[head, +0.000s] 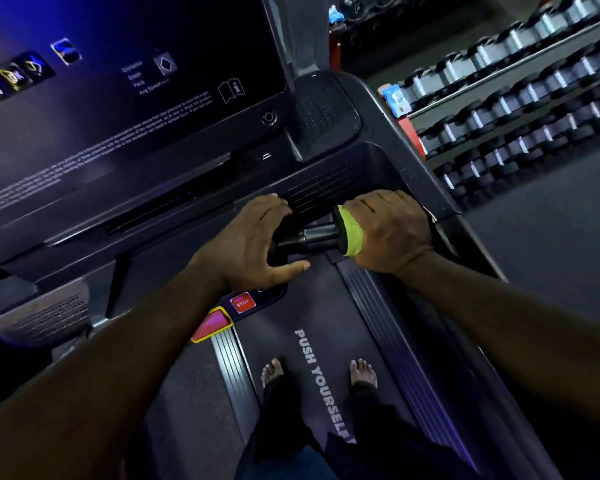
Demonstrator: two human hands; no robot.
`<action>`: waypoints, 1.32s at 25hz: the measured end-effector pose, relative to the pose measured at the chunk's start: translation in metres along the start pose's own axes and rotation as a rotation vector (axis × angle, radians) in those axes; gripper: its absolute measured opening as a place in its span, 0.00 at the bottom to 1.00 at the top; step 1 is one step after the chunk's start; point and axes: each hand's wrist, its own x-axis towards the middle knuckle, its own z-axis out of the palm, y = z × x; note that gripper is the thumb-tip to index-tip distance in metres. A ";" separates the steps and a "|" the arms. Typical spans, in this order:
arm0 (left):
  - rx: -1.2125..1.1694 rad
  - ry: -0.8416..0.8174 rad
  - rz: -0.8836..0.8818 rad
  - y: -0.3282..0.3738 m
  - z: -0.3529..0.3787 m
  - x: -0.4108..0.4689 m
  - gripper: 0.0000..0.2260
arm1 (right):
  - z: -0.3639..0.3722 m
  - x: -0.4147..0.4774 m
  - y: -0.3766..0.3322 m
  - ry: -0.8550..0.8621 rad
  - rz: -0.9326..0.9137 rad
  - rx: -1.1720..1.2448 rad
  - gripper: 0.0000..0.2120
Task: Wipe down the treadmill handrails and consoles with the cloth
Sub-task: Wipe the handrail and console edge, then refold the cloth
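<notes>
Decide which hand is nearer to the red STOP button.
Left. The left hand grips the handrail just above the STOP button; the right hand, wrapping the cloth round the same handrail, sits farther off to the right.

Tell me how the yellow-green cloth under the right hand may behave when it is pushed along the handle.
The cloth looks soft and floppy: it wraps around the round handle under the right hand. It seems thin, so probably light. On the smooth-looking handle it would likely slide easily, perhaps bunching if held loosely.
</notes>
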 end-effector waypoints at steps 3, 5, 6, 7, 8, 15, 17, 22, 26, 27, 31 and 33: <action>-0.137 0.068 -0.018 0.001 -0.007 -0.002 0.44 | -0.010 -0.008 0.002 -0.056 0.004 0.081 0.34; -0.222 0.085 -0.006 -0.001 -0.010 -0.002 0.41 | -0.009 -0.016 -0.005 -0.019 0.097 0.136 0.33; -0.259 0.094 0.002 -0.001 -0.012 -0.003 0.40 | -0.008 -0.017 -0.012 0.038 0.180 0.150 0.31; -0.292 0.107 0.007 -0.002 -0.013 -0.003 0.40 | -0.004 -0.015 -0.024 0.119 0.288 0.162 0.29; -0.323 0.121 0.013 -0.002 -0.014 -0.003 0.39 | 0.000 -0.010 -0.044 0.213 0.408 0.169 0.27; -0.526 0.090 0.056 -0.008 -0.018 -0.005 0.43 | 0.016 0.000 -0.118 0.099 0.054 0.060 0.19; -0.518 0.036 0.064 -0.007 -0.019 -0.005 0.40 | 0.007 -0.010 -0.069 0.062 0.050 0.031 0.16; -0.276 -0.027 0.165 -0.004 -0.015 0.000 0.41 | 0.040 0.000 -0.146 0.271 0.758 0.109 0.16; -0.374 -0.093 0.085 -0.004 -0.018 0.004 0.47 | 0.037 -0.028 -0.116 0.218 0.315 0.104 0.17; -0.362 -0.106 0.072 -0.004 -0.019 0.003 0.49 | 0.033 -0.032 -0.101 0.238 0.370 0.124 0.16; -0.346 -0.085 0.024 0.000 -0.018 0.001 0.48 | 0.035 -0.010 -0.127 0.721 1.170 0.612 0.18; -0.440 -0.060 -0.028 -0.003 -0.017 -0.001 0.44 | 0.040 0.004 -0.177 0.863 1.462 1.170 0.20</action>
